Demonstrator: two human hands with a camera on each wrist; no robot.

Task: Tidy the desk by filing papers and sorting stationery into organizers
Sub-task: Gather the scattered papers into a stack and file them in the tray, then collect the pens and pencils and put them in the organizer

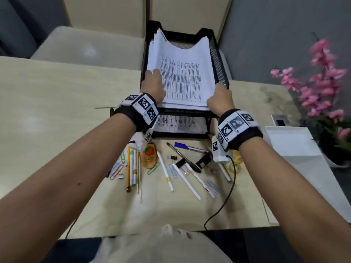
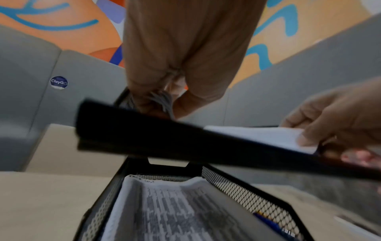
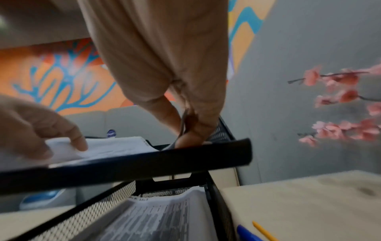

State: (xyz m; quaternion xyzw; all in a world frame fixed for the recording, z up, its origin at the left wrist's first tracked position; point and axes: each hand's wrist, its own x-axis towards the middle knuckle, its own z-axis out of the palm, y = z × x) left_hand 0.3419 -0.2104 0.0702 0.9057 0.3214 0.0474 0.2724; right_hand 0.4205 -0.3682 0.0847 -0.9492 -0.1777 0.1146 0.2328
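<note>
Head view: your hands hold the papers [image 1: 182, 80] in the top tray [image 1: 220, 61].
Left hand [image 1: 153, 86] and right hand [image 1: 220, 97] each pinch a near corner; pens [image 1: 182, 171] lie on the bench [image 1: 57, 95].

Print on the top paper stack [image 1: 182, 80] is too blurred to read. The lower tray's sheets [image 1: 180, 123] are mostly hidden beneath the upper tray [image 1: 221, 67].

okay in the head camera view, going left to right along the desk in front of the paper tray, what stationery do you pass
Colored paper clips → yellow pencil → orange fruit tag → small black binder clip → blue-capped pen.
</note>
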